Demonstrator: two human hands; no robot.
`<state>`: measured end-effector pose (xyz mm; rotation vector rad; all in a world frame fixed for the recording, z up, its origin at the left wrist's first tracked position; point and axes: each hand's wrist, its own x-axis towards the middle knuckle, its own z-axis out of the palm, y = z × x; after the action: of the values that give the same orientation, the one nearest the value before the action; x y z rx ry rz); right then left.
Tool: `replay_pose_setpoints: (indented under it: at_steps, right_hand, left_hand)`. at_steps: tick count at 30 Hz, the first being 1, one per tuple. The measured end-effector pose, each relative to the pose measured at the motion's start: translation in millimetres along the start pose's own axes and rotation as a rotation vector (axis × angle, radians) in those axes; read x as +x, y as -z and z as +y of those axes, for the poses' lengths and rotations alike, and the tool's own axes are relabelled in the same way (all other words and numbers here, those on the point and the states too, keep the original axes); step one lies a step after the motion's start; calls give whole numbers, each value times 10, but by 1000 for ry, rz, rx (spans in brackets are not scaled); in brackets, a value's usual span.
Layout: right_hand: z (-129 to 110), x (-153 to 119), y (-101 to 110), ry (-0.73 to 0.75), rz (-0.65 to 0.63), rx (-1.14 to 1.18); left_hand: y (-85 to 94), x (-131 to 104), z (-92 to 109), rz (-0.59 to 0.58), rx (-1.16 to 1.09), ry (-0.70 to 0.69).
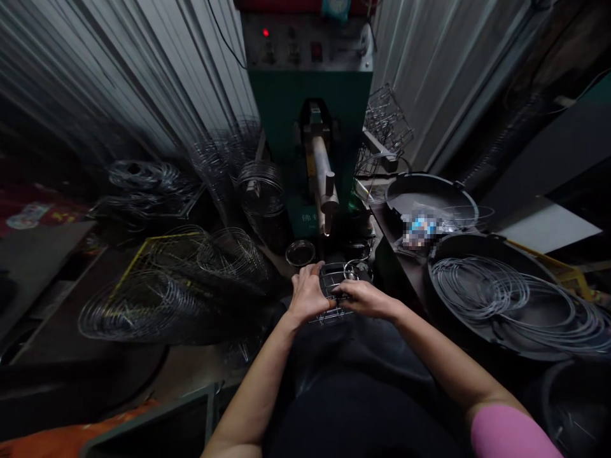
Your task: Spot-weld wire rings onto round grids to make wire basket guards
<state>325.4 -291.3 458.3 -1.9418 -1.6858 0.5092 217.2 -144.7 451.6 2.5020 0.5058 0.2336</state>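
Metal wire frame (333, 278): clamped between thumb and fingers of left hand (306, 296); couldn't tell pinch of right hand (366, 299); judged best braced level.

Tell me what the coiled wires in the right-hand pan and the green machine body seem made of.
Coiled wires: bare metal, probably steel, judging by their grey, dull shine. Machine body: likely painted sheet metal, given its flat, even green face, though dim light leaves that open.

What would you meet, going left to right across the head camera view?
Heaped silvery wire coils, stacked silvery wire rings, left hand, right hand, large round black pan holding grey wire rings.
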Motion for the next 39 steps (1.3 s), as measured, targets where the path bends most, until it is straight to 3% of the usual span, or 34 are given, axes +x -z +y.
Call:
replay_pose_setpoints:
  at_steps: [7, 16, 27, 31, 39]
  right_hand:
    - [73, -1, -171, 19, 169, -130]
    - [199, 283, -30, 60, 297, -205]
    - [375, 688, 249, -6, 322, -200]
    - [383, 703, 239, -10, 353, -222]
    - [501, 831, 183, -81, 437, -369]
  left_hand:
    - [-19, 55, -39, 59, -42, 27]
    - [143, 416, -83, 129, -25, -47]
    - [235, 952, -166, 79, -2, -4]
    - [216, 1017, -198, 44, -12, 24]
    - [246, 1136, -163, 99, 64, 76]
